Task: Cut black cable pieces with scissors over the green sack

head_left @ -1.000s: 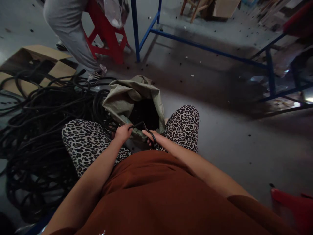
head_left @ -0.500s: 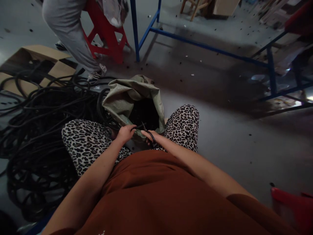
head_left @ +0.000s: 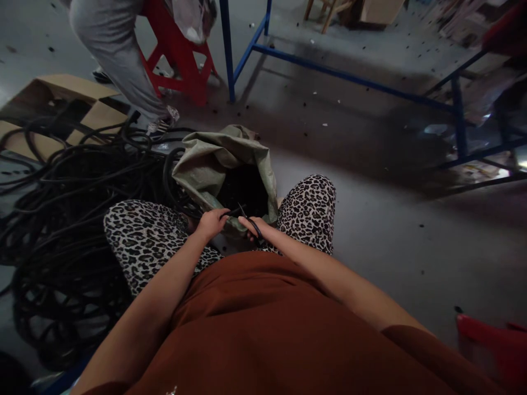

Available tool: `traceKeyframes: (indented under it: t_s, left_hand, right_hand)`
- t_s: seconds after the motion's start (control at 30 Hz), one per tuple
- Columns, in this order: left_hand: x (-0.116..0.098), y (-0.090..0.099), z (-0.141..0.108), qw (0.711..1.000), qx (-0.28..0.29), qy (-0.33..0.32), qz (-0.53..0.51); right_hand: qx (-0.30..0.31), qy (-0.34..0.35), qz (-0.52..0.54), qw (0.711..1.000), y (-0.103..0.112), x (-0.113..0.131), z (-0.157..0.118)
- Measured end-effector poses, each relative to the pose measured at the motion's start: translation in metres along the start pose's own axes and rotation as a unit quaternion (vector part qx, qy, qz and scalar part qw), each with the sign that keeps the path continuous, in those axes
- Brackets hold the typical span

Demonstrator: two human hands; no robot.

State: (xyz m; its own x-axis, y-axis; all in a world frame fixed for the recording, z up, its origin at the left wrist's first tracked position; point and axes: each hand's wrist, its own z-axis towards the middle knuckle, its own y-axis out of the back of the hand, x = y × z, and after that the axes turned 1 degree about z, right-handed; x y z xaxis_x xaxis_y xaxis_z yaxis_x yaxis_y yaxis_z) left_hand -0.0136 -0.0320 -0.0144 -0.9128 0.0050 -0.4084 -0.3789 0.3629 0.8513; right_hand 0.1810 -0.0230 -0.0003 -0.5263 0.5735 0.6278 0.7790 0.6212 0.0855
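My left hand (head_left: 213,224) is closed on a thin black rubber strip (head_left: 234,212), whose end juts out over the sack's mouth. In my right hand (head_left: 256,226) is a pair of scissors (head_left: 258,230) with black handles; the fingers are wrapped round them and the blades point up and left, close to the strip. Whether the blades touch the strip I cannot tell. Below and beyond both hands stands an open greenish-grey woven sack (head_left: 201,159) between my knees, its inside dark, with small black bits hard to make out.
A big tangle of black rubber tubing (head_left: 74,219) covers the floor at left, by an open cardboard box (head_left: 78,85). A person's leg (head_left: 119,60) and a red stool (head_left: 177,60) are beyond. A blue metal frame (head_left: 329,71) stands ahead; something red (head_left: 489,345) lies at lower right.
Both hands stay almost in place over the near rim of the sack. The scissors' blades and the strip's end have shifted only slightly.
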Motion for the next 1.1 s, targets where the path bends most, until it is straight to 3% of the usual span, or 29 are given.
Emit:
traceKeyframes:
  t_s: [0.8,0.97,1.1]
  left_hand:
    - [-0.0018,-0.0047,-0.0016,0.997,0.047,0.01,0.052]
    - [-0.0017,-0.0038,-0.002,0.999,0.02,0.027,0.032]
    - [-0.0019,-0.0015,-0.0013,0.998,-0.018,0.058,-0.001]
  right_hand:
    - [-0.029,0.001,-0.101,0.994,-0.0003,-0.0008,-0.0068]
    - [-0.036,-0.005,-0.061,0.997,0.0016,-0.001,-0.0064]
    - [0.012,-0.016,-0.011,1.0,0.0,-0.0034,-0.0055]
